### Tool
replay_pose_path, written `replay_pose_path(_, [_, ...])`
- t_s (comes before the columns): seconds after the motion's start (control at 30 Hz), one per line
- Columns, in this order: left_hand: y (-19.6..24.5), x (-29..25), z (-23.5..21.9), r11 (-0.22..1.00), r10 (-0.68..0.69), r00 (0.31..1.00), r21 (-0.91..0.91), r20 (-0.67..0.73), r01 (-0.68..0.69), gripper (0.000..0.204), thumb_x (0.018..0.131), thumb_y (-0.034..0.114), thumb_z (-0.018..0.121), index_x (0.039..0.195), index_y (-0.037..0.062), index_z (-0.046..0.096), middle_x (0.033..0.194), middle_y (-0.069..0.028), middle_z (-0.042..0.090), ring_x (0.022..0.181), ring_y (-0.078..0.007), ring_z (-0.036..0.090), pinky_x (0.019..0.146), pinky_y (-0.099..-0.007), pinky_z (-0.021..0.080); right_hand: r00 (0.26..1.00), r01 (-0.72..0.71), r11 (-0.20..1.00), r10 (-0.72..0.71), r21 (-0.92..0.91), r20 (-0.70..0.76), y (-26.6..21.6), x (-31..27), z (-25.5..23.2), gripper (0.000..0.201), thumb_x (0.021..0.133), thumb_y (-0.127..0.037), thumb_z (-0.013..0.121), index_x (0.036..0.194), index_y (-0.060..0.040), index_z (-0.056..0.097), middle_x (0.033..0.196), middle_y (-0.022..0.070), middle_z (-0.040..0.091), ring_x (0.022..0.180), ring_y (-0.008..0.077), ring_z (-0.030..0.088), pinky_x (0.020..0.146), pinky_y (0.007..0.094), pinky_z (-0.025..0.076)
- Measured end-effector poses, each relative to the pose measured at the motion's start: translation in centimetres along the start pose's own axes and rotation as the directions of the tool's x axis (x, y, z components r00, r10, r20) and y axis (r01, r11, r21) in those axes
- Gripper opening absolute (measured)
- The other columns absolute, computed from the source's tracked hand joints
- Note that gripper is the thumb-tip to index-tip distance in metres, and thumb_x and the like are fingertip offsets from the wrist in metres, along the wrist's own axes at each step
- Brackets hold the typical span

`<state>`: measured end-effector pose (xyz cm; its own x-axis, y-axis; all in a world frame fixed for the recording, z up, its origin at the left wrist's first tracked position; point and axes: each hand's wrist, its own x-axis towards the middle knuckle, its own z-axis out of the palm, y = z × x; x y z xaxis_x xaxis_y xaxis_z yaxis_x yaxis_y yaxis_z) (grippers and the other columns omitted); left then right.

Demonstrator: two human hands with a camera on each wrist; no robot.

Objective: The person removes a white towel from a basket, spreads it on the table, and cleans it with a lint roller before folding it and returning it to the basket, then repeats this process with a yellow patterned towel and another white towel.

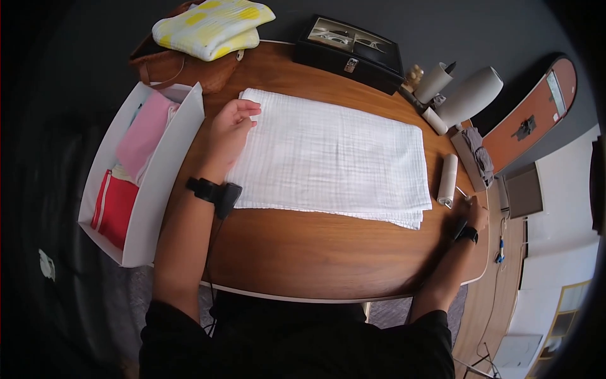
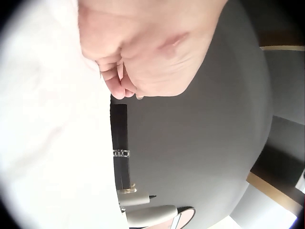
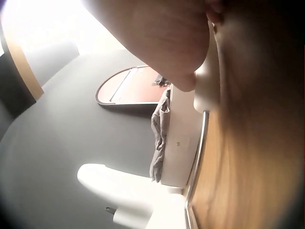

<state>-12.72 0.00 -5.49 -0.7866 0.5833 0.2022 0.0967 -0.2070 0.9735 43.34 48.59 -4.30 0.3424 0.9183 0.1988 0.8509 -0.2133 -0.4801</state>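
A white gauze cloth (image 1: 334,151), folded into a wide rectangle, lies on the wooden table. My left hand (image 1: 233,129) rests at its upper left edge with loosely bent fingers, the fingertips over the cloth; the left wrist view shows these fingers (image 2: 114,86) beside the white fabric. At the cloth's right, my right hand (image 1: 478,213) grips the handle of a lint roller (image 1: 447,178), whose pale roll lies left of the hand. A pale handle (image 3: 207,95) and thin metal rod (image 3: 203,133) show under the hand in the right wrist view.
A white box (image 1: 164,183) with folded pink and red clothes stands left. Behind are a brown bag (image 1: 211,76) under a yellow-white cloth (image 1: 211,28) and a black glasses case (image 1: 350,54). A white vase (image 1: 473,95), small box (image 1: 470,158) and mirror (image 1: 536,114) stand right.
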Motion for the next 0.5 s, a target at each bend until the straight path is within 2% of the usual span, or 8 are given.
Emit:
replay_pose_path(0.07, [0.2, 0.0, 0.2, 0.993, -0.026, 1.000, 0.117, -0.006, 0.027, 0.028, 0.101, -0.006, 0.055, 0.125, 0.0009, 0.068, 0.125, -0.0080, 0.072, 0.117, -0.0165, 0.067, 0.102, -0.0318, 0.053, 0.998, -0.056, 0.998, 0.055, -0.013, -0.018, 0.3, 0.1, -0.1, 0.088, 0.081, -0.053, 0.083, 0.139, 0.0101, 0.063, 0.141, 0.0334, 0.067, 0.127, 0.0459, 0.067, 0.114, 0.0494, 0.051])
replay_pose_path(0.13, [0.1, 0.1, 0.4, 0.981, -0.021, 1.000, 0.195, -0.012, 0.023, 0.028, 0.099, -0.008, 0.057, 0.121, 0.0014, 0.070, 0.121, -0.0074, 0.074, 0.112, -0.0157, 0.068, 0.099, -0.0302, 0.054, 0.995, 0.052, 0.988, -0.063, -0.147, -0.072, 2.5, 2.4, 1.4, 0.091, 0.080, -0.044, 0.088, 0.145, 0.0117, 0.056, 0.141, 0.0325, 0.066, 0.125, 0.0460, 0.067, 0.114, 0.0504, 0.052])
replay_pose_path(0.2, [-0.2, 0.1, 0.6, 0.971, 0.015, 1.000, 0.238, -0.011, -0.012, 0.028, 0.096, -0.010, 0.059, 0.117, 0.0023, 0.073, 0.116, -0.0072, 0.076, 0.106, -0.0155, 0.069, 0.094, -0.0285, 0.055, 0.976, 0.100, 0.993, -0.111, -0.067, -0.187, 2.4, 2.7, 1.5, 0.090, 0.080, -0.041, 0.091, 0.145, 0.0106, 0.055, 0.138, 0.0322, 0.066, 0.123, 0.0466, 0.068, 0.108, 0.0523, 0.055])
replay_pose_path(0.23, [-0.2, 0.0, 0.6, 0.966, 0.013, 1.000, 0.258, -0.014, -0.009, 0.028, 0.096, -0.010, 0.060, 0.117, 0.0026, 0.073, 0.117, -0.0072, 0.076, 0.106, -0.0156, 0.070, 0.094, -0.0288, 0.055, 0.958, 0.108, 0.991, -0.082, 0.082, -0.276, 2.3, 2.6, 1.1, 0.088, 0.080, -0.043, 0.092, 0.143, 0.0087, 0.058, 0.136, 0.0324, 0.066, 0.121, 0.0472, 0.069, 0.103, 0.0537, 0.058])
replay_pose_path(0.33, [-0.2, 0.0, 0.7, 0.953, 0.033, 0.999, 0.301, -0.008, -0.029, 0.028, 0.095, -0.010, 0.061, 0.116, 0.0035, 0.074, 0.118, -0.0071, 0.076, 0.107, -0.0163, 0.071, 0.095, -0.0300, 0.055, 0.874, 0.241, 0.886, -0.020, 0.396, -0.486, -0.8, 0.3, -1.8, 0.082, 0.079, -0.021, 0.095, 0.144, 0.0079, 0.053, 0.132, 0.0261, 0.065, 0.114, 0.0427, 0.069, 0.100, 0.0490, 0.060])
replay_pose_path(0.4, [-0.5, 0.1, 0.6, 0.948, 0.078, 0.997, 0.308, 0.006, -0.076, 0.028, 0.095, -0.010, 0.062, 0.116, 0.0039, 0.074, 0.120, -0.0074, 0.077, 0.108, -0.0173, 0.072, 0.095, -0.0310, 0.055, 0.833, 0.384, 0.695, 0.022, 0.607, -0.553, -4.4, -2.7, -4.0, 0.079, 0.081, -0.009, 0.094, 0.144, 0.0068, 0.051, 0.128, 0.0211, 0.064, 0.109, 0.0380, 0.070, 0.099, 0.0437, 0.060])
replay_pose_path(0.47, [-0.8, 0.1, 0.5, 0.944, 0.102, 0.995, 0.315, 0.016, -0.102, 0.028, 0.095, -0.011, 0.061, 0.115, 0.0034, 0.073, 0.121, -0.0080, 0.077, 0.109, -0.0190, 0.072, 0.095, -0.0319, 0.056, 0.829, 0.500, 0.343, 0.074, 0.795, -0.554, -7.2, -4.9, -5.1, 0.072, 0.085, -0.009, 0.092, 0.142, 0.0034, 0.052, 0.122, 0.0175, 0.064, 0.106, 0.0336, 0.070, 0.096, 0.0391, 0.061])
replay_pose_path(0.5, [-0.9, 0.1, 0.5, 0.941, 0.114, 0.993, 0.318, 0.022, -0.115, 0.027, 0.095, -0.011, 0.061, 0.115, 0.0031, 0.073, 0.121, -0.0083, 0.077, 0.110, -0.0198, 0.073, 0.095, -0.0324, 0.056, 0.864, 0.481, 0.251, 0.025, 0.840, -0.503, -8.6, -5.9, -5.4, 0.064, 0.088, -0.010, 0.090, 0.140, 0.0021, 0.055, 0.115, 0.0145, 0.064, 0.101, 0.0295, 0.069, 0.091, 0.0372, 0.060])
